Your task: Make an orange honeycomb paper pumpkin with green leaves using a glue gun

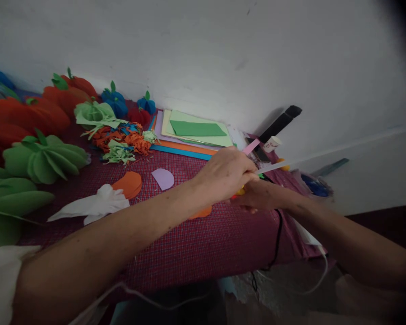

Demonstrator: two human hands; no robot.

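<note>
My left hand (227, 170) reaches across with its fingers closed on a thin white stick (274, 168), which sticks out to the right and looks like a hot glue stick. Just below and touching it, my right hand (259, 194) is curled around a small yellow and red-orange object (239, 191), mostly hidden by the fingers. Part of an orange paper half-disc (202, 212) shows under my left forearm. A lilac paper half-disc (163, 179) and an orange paper stack (131, 184) lie left of my hands, beside a crumpled white tissue (99, 201).
Green paper pumpkins (45, 155), orange ones (29, 113) and small blue ones (114, 101) crowd the left. Paper scraps (122, 140) are heaped near coloured sheets (196, 128) by the wall. A paper cup (271, 143) stands behind my hands; a black cord (278, 239) hangs over the checked tablecloth (189, 250).
</note>
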